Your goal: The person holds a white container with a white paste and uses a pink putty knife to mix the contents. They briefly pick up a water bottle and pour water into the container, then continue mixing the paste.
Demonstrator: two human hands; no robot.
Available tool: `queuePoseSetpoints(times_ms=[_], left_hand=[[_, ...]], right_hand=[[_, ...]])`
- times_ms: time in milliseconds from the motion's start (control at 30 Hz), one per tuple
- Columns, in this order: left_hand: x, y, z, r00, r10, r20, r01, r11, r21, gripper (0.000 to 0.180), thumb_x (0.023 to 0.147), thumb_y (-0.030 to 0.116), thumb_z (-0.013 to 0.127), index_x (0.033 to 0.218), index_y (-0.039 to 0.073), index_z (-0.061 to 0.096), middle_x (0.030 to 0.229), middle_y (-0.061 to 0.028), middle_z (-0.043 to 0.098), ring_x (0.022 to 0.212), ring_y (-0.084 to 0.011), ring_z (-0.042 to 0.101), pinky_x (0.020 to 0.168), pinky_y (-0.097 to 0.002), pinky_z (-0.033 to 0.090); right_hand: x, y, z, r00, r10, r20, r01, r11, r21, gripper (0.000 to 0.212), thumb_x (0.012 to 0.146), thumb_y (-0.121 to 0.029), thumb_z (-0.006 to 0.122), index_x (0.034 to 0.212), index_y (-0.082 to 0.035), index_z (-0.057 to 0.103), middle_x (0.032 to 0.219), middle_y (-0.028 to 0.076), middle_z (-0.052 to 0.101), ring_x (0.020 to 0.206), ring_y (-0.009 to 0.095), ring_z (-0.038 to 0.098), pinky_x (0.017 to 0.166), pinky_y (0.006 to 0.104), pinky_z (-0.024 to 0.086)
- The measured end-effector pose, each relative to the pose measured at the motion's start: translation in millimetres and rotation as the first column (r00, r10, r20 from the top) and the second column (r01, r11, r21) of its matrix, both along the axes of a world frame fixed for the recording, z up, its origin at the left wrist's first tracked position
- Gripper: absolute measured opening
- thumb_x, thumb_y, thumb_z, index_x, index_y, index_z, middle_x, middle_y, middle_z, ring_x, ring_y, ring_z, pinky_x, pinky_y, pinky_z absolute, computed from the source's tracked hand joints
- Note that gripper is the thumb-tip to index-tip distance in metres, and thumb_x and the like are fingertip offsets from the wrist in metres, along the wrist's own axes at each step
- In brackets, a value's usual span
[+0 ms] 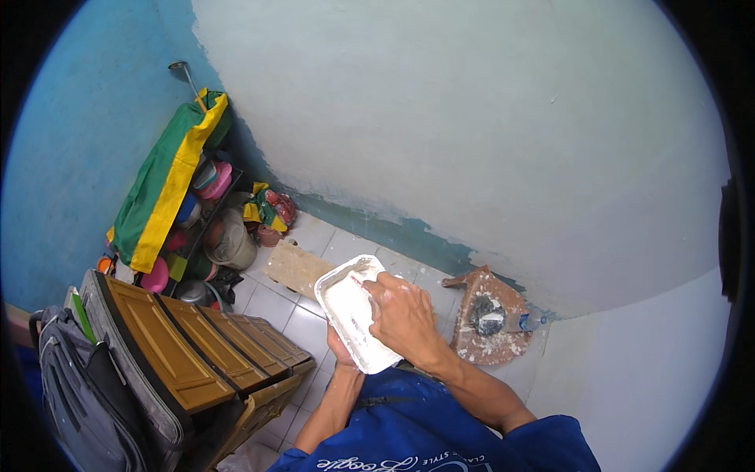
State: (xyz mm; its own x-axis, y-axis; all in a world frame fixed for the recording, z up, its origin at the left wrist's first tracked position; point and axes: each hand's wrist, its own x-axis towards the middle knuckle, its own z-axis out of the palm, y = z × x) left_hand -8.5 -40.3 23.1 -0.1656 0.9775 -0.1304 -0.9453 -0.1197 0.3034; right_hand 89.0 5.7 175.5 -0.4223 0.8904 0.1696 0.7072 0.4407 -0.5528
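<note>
A white rectangular plastic tub (389, 359) with rounded corners is tilted in front of my body. White paste (346, 305) coats its inside, and greyish smears mark its far wall. My left hand (341, 351) grips the tub from beneath and its left side; most of its fingers are hidden under it. Over the tub's right rim reaches my right hand (405, 311), fingers curled and pressed together, knuckles dusted white. Its fingertips are at the paste beside a small reddish mark. Whatever the right fingers hold, if anything, is hidden.
A wooden board (297, 267) lies on the tiled floor (305, 330). A spattered brown board (487, 326) with a plastic bottle (528, 322) is beside the pale wall (472, 141). Left stand a wooden drawer cabinet (169, 346), a grey backpack (79, 385), and a rack under a green-yellow cover (169, 181).
</note>
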Motion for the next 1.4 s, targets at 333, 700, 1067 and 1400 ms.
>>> queuePoseSetpoints(times_ms=[333,700,1067,1400], left_hand=[[-0.9,-3.1,-3.1,0.999,-0.033,0.016,0.033,0.999,0.001,0.055,0.105,0.045,0.034,0.143,0.007,0.047,0.136,-0.0112,0.057,0.125,-0.0258,0.056,0.108,-0.04,0.043],[1.6,0.0,-1.4,0.996,0.0,0.088,-0.004,0.999,0.036,0.061,0.103,0.044,0.034,0.148,0.004,0.041,0.142,-0.016,0.053,0.125,-0.0312,0.056,0.107,-0.0437,0.046],[1.2,-0.9,-17.3,0.997,0.013,0.072,-0.015,0.999,0.031,0.063,0.103,0.045,0.034,0.149,0.002,0.04,0.145,-0.0167,0.051,0.129,-0.0332,0.054,0.109,-0.0447,0.045],[4.4,1.3,-5.6,0.999,0.012,0.048,-0.013,1.0,0.012,0.063,0.102,0.047,0.034,0.148,0.004,0.041,0.144,-0.017,0.052,0.127,-0.0321,0.055,0.108,-0.0444,0.045]], right_hand=[[-3.5,-8.7,-2.5,0.995,0.096,-0.036,-0.096,0.995,0.011,0.035,0.076,-0.003,0.063,0.109,-0.004,0.073,0.09,0.014,0.064,0.087,0.036,0.066,0.071,0.0465,0.053],[17.6,6.5,2.0,0.979,-0.09,-0.183,0.055,0.981,-0.189,0.017,0.078,-0.007,0.065,0.091,0.004,0.065,0.085,0.022,0.061,0.082,0.046,0.061,0.071,0.05,0.047],[17.2,8.7,-16.9,0.942,-0.141,-0.304,0.065,0.967,-0.245,0.018,0.077,-0.007,0.067,0.088,0.007,0.062,0.081,0.026,0.061,0.078,0.048,0.06,0.068,0.0486,0.046],[19.8,9.0,-19.2,0.943,-0.128,-0.308,0.07,0.979,-0.193,0.016,0.076,-0.006,0.066,0.085,0.007,0.062,0.082,0.027,0.061,0.077,0.049,0.06,0.067,0.0488,0.046]])
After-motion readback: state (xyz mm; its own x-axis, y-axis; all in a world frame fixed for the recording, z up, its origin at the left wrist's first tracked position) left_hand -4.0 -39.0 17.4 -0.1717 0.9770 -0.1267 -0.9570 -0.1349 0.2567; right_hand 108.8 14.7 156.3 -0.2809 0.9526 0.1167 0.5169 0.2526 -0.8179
